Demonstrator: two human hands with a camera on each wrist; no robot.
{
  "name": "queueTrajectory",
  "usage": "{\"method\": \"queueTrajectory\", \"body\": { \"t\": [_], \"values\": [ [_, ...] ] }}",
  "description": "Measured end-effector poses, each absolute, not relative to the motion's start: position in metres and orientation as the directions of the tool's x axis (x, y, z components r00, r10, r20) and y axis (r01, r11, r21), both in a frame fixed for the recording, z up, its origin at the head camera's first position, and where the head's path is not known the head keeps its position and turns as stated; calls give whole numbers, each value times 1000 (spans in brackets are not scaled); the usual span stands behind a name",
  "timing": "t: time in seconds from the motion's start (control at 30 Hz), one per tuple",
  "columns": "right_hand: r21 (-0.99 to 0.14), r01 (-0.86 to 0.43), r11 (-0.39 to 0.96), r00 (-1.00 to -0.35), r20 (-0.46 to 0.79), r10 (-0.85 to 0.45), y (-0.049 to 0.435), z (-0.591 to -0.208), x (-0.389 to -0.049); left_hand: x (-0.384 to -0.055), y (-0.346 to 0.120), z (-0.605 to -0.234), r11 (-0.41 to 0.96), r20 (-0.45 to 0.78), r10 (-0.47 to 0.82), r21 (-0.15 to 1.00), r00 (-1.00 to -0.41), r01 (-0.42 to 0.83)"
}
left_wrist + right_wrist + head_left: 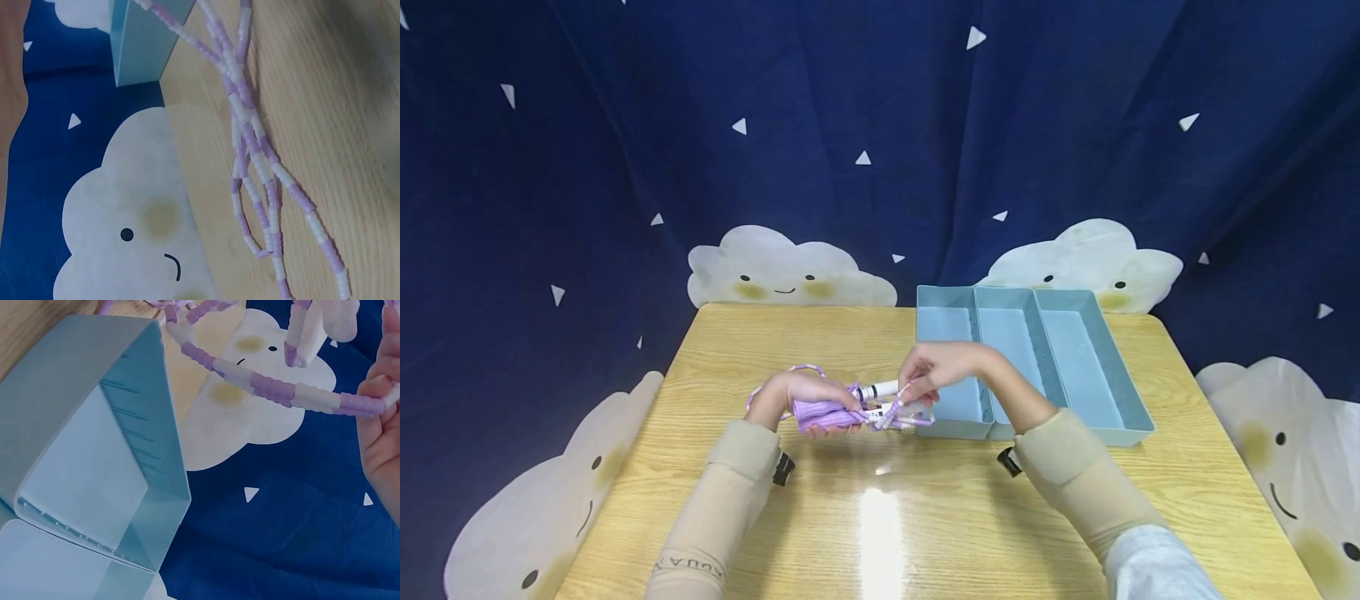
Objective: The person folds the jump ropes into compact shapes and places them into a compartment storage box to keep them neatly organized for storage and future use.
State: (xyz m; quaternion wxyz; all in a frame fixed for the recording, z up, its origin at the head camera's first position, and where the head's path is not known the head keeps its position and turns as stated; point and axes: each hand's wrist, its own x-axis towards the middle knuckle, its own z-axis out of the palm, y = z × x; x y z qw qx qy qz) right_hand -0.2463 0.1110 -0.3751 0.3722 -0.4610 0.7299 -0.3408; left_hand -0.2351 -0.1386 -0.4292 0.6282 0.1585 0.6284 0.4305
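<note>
A jump rope with purple and white beads [247, 119] is bunched between my hands above the table. My left hand [805, 390] grips the bundle around a ribbed purple part [822, 414]. White handles [880, 390] with dark bands stick out toward the right hand. My right hand [934, 367] pinches a length of the beaded cord near the bundle's right end. Several cord strands hang crossed in the left wrist view. In the right wrist view a beaded strand [272, 387] spans to fingers at the right edge. Parts of the bundle are hidden by the fingers.
Three light-blue bins [1093, 358] stand side by side at the right of the wooden table [760, 342]. My right forearm passes over their near part. A dark blue curtain [820, 183] with white clouds hangs beyond the table's back edge.
</note>
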Motion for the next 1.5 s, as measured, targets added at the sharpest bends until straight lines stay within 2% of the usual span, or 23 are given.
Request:
{"method": "queueTrajectory", "body": {
  "t": [0.13,0.43,0.67,0.9,1.5],
  "values": [
    [-836,-439,328,-285,-217,-934,107,-374,-247,-233,-136,-432,568,-643,755,739,-130,-361],
    [-819,-487,303,-249,-203,-947,99,-368,-250,-230,-125,-433,538,-567,824,781,2,-318],
    [-853,-439,282,-257,-182,-949,96,-370,-254,-223,-118,-431,518,-553,833,775,8,-362],
    [-897,-354,266,-272,-174,-947,96,-375,-258,-221,-113,-427,493,-504,861,793,68,-358],
    [-952,-291,92,-293,-3,-956,95,-405,-264,-219,-110,-420,428,-409,903,825,133,-368]
  ]
}}
